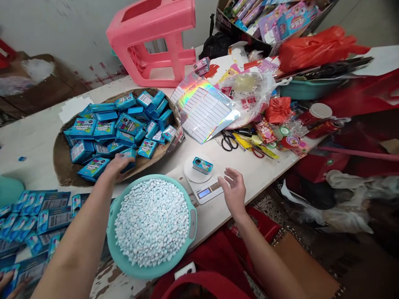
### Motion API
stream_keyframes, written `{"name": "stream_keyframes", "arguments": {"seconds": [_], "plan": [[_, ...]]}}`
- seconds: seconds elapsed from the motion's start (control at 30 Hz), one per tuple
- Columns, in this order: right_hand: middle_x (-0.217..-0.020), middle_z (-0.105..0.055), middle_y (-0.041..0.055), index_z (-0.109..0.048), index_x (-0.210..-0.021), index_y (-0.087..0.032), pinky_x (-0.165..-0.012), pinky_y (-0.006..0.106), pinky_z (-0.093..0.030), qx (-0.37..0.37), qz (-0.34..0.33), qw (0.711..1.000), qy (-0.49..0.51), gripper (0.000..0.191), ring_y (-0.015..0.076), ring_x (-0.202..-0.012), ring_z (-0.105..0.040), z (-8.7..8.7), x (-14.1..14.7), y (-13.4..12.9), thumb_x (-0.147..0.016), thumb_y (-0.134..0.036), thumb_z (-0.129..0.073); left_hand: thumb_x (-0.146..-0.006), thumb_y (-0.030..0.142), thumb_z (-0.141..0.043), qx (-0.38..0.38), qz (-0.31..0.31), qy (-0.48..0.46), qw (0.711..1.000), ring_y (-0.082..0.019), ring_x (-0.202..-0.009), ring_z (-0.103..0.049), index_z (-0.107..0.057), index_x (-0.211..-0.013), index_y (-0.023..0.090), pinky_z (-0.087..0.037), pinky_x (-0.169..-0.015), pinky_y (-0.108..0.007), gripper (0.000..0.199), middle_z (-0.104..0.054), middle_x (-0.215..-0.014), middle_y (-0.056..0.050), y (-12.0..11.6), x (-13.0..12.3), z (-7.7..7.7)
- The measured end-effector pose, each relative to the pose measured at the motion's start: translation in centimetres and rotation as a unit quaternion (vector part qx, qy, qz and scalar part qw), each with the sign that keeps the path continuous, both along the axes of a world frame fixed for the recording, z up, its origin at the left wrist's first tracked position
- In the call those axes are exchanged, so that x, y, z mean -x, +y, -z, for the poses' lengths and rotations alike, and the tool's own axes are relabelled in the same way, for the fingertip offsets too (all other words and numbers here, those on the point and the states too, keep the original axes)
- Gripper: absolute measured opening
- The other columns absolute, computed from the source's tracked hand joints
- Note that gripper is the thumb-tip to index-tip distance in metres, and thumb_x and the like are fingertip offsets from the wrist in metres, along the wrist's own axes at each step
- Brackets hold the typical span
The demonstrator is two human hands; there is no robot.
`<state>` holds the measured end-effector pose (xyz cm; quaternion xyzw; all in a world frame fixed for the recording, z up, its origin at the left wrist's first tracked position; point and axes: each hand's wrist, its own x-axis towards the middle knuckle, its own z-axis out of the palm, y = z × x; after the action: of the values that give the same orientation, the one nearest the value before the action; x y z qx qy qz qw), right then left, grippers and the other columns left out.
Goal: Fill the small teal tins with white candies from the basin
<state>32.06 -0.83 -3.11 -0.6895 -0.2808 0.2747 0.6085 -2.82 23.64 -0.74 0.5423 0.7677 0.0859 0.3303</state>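
My left hand [117, 165] reaches over the near rim of a cardboard tray [64, 164] heaped with blue candy boxes [104, 129]. Its fingers are closed around one blue candy box [128, 156] at that edge, partly hidden by the hand. My right hand [233, 189] hovers beside a white digital scale [201, 199], fingers apart and holding nothing. On the scale's round plate lies a small blue candy tin [202, 165] with a printed lid. Between my arms stands a turquoise basin [146, 272] full of small pale blue and white candies [151, 224].
Another person's hand [8, 282] touches blue packs [52, 216] at lower left. Behind stand a pink stool [149, 37] and shiny label sheets [205, 110]. Black scissors [229, 141], plastic bags and a red can [326, 126] crowd the right side, near the table edge.
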Motion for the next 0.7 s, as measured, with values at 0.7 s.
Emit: {"name": "stream_keyframes", "arguments": {"seconds": [0.7], "plan": [[-0.094, -0.071, 0.0043, -0.067, -0.098, -0.019, -0.084, 0.041, -0.051, 0.037, -0.187, 0.897, 0.398, 0.032, 0.0243, -0.087, -0.066, -4.3, 8.3, -9.1, -0.068, -0.029, -0.075, -0.086, 0.039, -0.05, -0.256, 0.403, 0.058, 0.877, -0.028, -0.107, -0.05, -0.055, -0.114, 0.02, -0.039, -0.089, -0.042, 0.035, -0.057, -0.116, -0.012, -24.8, -6.0, 0.8]]}}
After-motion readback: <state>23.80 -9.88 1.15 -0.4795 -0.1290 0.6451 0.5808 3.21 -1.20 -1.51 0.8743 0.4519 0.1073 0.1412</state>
